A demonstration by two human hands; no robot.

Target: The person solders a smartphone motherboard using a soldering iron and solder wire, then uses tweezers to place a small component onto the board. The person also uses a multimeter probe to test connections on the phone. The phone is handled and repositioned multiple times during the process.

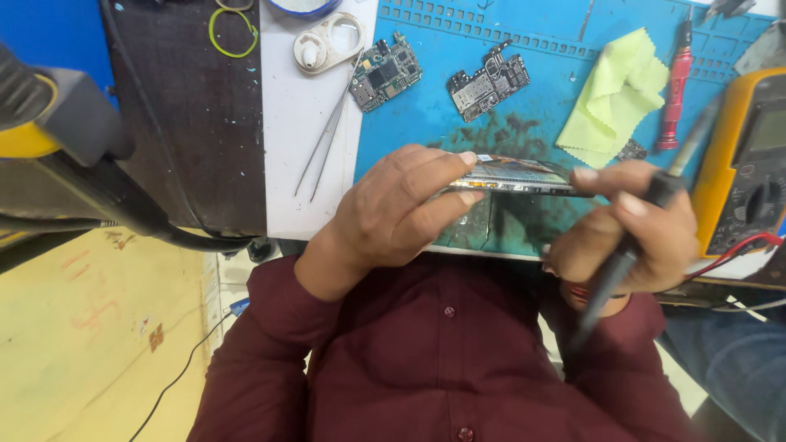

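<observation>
My left hand [393, 214] grips an opened phone [516, 175] by its left end, thumb and fingers on its edges. The phone is held edge-on above the blue work mat [442, 123]. My right hand [626, 237] is at the phone's right end, with a fingertip touching it. That hand also holds a dark pen-shaped tool [630, 245], which runs from near my chest up towards the multimeter. The tool's tip is blurred.
Two bare circuit boards [386, 72] [489, 82] lie on the mat, with tweezers [327, 131] to their left. A yellow-green cloth [618, 94], a red screwdriver [676, 86] and a yellow multimeter [745, 164] are on the right. A dark hose handle [57, 115] sits far left.
</observation>
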